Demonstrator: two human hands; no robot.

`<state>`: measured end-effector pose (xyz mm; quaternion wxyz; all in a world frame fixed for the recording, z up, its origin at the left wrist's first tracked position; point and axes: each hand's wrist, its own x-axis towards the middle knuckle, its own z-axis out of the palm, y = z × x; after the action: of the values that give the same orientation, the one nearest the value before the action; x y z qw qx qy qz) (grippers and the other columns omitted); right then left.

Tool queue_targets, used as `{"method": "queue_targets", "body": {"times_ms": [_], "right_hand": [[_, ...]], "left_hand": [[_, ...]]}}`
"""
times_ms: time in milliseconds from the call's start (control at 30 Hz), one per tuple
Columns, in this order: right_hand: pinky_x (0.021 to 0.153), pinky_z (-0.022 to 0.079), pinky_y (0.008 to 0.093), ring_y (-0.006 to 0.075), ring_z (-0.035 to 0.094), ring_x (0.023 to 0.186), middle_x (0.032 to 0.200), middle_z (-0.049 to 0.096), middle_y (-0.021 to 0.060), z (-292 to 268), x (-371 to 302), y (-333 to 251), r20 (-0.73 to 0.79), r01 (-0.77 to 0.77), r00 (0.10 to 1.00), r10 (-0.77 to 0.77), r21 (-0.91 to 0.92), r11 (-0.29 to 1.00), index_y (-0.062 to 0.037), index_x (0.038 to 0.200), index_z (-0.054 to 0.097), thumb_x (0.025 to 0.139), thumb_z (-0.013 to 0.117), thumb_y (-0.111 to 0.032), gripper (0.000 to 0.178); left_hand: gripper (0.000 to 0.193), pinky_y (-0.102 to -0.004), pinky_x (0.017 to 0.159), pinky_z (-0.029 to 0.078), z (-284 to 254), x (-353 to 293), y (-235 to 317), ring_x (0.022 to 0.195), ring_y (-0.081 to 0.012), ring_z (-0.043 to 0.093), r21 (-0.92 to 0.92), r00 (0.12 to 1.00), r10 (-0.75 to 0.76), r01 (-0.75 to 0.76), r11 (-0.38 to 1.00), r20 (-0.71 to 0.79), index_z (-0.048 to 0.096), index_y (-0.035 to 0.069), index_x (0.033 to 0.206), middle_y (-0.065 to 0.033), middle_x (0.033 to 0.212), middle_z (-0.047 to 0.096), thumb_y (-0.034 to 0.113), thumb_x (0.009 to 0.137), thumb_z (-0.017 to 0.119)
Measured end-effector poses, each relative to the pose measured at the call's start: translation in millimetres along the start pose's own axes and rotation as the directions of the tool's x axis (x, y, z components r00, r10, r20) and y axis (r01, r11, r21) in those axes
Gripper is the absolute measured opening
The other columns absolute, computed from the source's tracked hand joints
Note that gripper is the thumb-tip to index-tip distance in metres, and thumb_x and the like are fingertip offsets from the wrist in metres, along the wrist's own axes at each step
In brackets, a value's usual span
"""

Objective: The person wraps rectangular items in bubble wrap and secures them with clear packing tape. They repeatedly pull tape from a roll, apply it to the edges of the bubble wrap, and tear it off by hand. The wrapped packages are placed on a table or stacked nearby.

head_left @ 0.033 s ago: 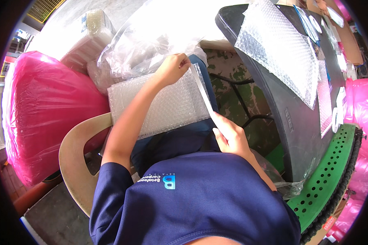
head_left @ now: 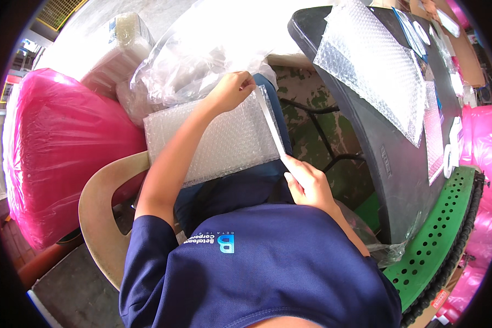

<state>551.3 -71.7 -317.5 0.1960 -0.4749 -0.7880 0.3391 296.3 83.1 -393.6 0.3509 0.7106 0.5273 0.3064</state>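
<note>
A stack of clear bubble wrap (head_left: 213,142) lies across my lap. Above its right edge, a narrow white strip (head_left: 271,121) stretches taut between my hands; whether it is tape or a peeled backing I cannot tell. My left hand (head_left: 234,92) pinches the far end near the sheets' upper right corner, fingers curled in. Closer to my body, my right hand (head_left: 310,180) grips the near end between thumb and forefinger, just off the lower right corner.
To the right stands a black table (head_left: 366,120) holding another bubble wrap sheet (head_left: 374,71). A pink plastic-wrapped bundle (head_left: 71,153) fills the left, beside a beige chair armrest (head_left: 101,202). Clear plastic film (head_left: 186,76) is heaped ahead. A green perforated chair part (head_left: 432,235) sits at right.
</note>
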Motion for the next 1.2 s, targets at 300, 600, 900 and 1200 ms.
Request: {"method": "queue_targets", "body": {"times_ms": [300,600,900,1200], "right_hand": [[0.058,0.052,0.0418,0.0322,0.062,0.061,0.077,0.056,0.0152,4,-8,13,0.297,-0.063,0.941,0.159,-0.308,0.949,-0.0126,0.136,0.049,0.086,0.061,-0.025,0.053],[0.052,0.052,0.0400,0.0292,0.061,0.055,0.076,0.056,0.0141,1,1,9,0.294,0.034,0.950,0.106,-0.433,0.901,-0.0090,0.134,0.051,0.086,0.060,-0.027,0.053],[0.055,0.052,0.0417,0.0303,0.062,0.058,0.077,0.056,0.0143,2,5,10,0.317,0.006,0.935,0.162,-0.468,0.884,-0.0108,0.134,0.051,0.085,0.061,-0.029,0.053],[0.063,0.053,0.0425,0.0323,0.063,0.065,0.081,0.058,0.0146,0,8,3,0.335,-0.084,0.900,0.279,-0.494,0.865,-0.0140,0.134,0.051,0.086,0.062,-0.031,0.052]], "left_hand": [[0.014,-0.0335,0.069,0.050,34,1,-31,0.073,-0.0235,0.062,0.044,1.000,0.003,-0.004,0.999,0.004,0.059,-0.005,0.090,-0.0156,0.083,0.063,0.009,0.087,0.061],[0.018,-0.0350,0.067,0.049,34,4,-33,0.071,-0.0247,0.061,0.067,1.000,-0.014,0.016,0.998,-0.027,0.059,-0.005,0.089,-0.0162,0.082,0.062,0.013,0.087,0.061],[0.018,-0.0354,0.068,0.049,36,5,-35,0.072,-0.0258,0.061,0.071,0.999,-0.032,0.035,0.997,-0.037,0.059,-0.004,0.088,-0.0164,0.081,0.063,0.014,0.086,0.062],[0.017,-0.0353,0.067,0.049,38,4,-35,0.072,-0.0262,0.062,0.088,0.998,-0.028,0.033,0.996,-0.061,0.060,-0.004,0.089,-0.0165,0.082,0.063,0.012,0.085,0.063]]}}
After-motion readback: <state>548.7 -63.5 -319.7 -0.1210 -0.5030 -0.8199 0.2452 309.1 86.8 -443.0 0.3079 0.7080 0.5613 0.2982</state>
